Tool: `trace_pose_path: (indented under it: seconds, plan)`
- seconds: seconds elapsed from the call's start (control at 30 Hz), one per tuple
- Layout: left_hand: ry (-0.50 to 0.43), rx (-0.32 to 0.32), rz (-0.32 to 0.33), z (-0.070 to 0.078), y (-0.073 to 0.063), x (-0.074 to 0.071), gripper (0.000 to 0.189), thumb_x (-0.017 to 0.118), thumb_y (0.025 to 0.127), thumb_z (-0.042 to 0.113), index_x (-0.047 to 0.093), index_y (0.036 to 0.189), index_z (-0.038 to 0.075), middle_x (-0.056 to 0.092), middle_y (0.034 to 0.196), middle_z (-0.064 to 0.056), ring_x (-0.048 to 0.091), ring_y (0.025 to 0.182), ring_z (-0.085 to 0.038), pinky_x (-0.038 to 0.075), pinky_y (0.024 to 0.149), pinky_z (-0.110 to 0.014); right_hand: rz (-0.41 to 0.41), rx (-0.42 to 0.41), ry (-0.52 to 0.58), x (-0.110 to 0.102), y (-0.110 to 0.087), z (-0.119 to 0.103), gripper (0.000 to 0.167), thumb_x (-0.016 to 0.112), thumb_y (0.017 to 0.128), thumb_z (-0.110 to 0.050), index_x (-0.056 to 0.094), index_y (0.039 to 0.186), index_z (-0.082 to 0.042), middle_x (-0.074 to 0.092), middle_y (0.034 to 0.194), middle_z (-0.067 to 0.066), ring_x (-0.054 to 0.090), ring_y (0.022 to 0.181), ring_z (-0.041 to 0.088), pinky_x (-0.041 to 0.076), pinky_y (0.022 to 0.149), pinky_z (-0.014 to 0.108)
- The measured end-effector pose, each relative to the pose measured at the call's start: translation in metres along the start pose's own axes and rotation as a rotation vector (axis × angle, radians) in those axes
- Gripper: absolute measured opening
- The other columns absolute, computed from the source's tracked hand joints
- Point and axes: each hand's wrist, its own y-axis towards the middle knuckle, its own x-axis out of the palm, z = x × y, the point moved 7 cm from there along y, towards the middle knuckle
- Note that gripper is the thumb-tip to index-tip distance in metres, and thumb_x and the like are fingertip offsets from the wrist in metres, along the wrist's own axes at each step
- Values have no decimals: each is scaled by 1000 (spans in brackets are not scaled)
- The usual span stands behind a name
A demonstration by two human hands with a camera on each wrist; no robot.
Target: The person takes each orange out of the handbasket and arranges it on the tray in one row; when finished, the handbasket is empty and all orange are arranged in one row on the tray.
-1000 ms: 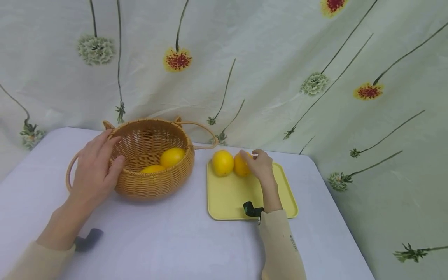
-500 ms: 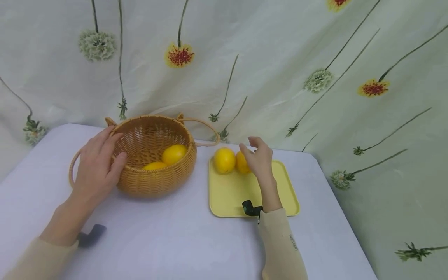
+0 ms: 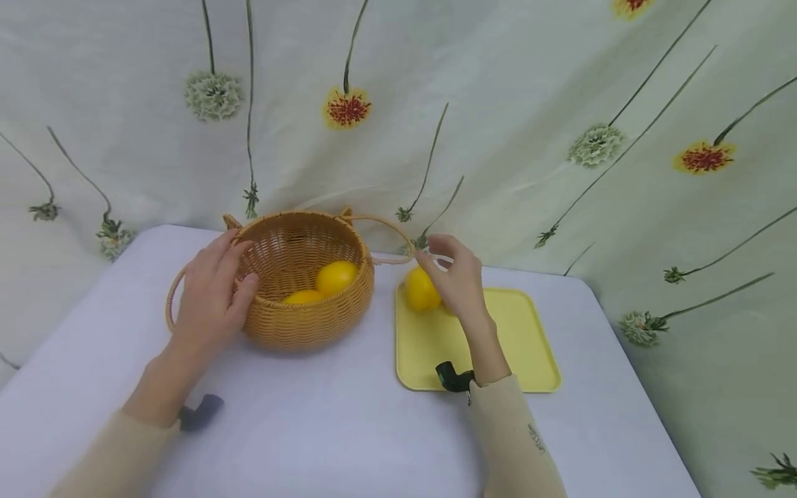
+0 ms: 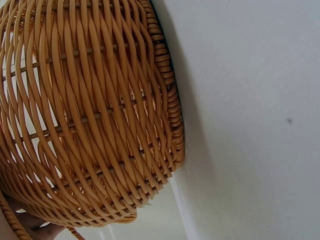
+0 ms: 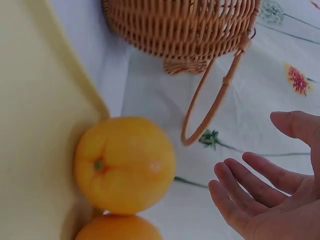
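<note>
At the left, my left hand (image 3: 214, 294) holds the rim of a wicker basket (image 3: 308, 328), its index finger and thumb reaching over the edge. The basket's woven side (image 4: 85, 110) fills much of the left wrist view. Two yellow-orange oranges lie inside, one orange (image 3: 336, 277) in fuller view than the other orange (image 3: 304, 297). My right hand (image 3: 457, 277) hovers over the yellow tray (image 3: 429, 360), fingers spread and holding nothing. Below it, one orange (image 5: 125, 165) sits by the tray's corner; a second orange (image 5: 120, 229) touches it and is mostly hidden by the hand in the head view.
The basket's looped handle (image 3: 392, 260) sticks out to the right, near my right fingertips in the head view. A white cloth covers the table (image 3: 324, 429). Behind it hangs a flower-printed curtain (image 3: 498, 138). A dark wrist device (image 3: 453, 377) overlaps the tray's front edge.
My right hand has come off the second orange, risen and shifted left towards the basket handle. The head view has swung slightly left. My left hand stays at the basket rim.
</note>
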Motion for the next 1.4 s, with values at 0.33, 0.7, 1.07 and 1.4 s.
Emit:
trace_pose_path:
  seconds: [0.33,0.7,1.07,1.4]
  plan:
    - [17,-1,5,-3,-1,-4,52,49,100,24,58,141,-5,46,159,-26,40,148,-48,21,126,-66,-119,-122,28,35,18,-64,44,71,100,-28,65,138,-7,69,136,7,64,126,23,53,110,41]
    - [13,7,-16,1,-1,6,53,49,100,25,56,143,-6,45,160,-26,39,149,-47,22,125,-66,-253,-116,-59,63,25,-86,45,73,100,-28,64,138,-6,70,135,8,65,126,22,53,109,33]
    - [-12,5,-2,1,0,4,51,49,99,20,56,143,-5,46,158,-26,40,147,-47,22,124,-66,-426,-177,-310,102,26,-107,50,78,96,-34,67,138,-10,70,137,3,63,127,19,51,107,30]
    - [-17,-7,4,0,-1,4,54,48,101,26,55,144,-5,45,160,-26,39,148,-48,21,125,-66,-718,-201,-413,136,24,-114,48,85,90,-31,70,131,-11,71,125,2,63,111,13,52,96,22]
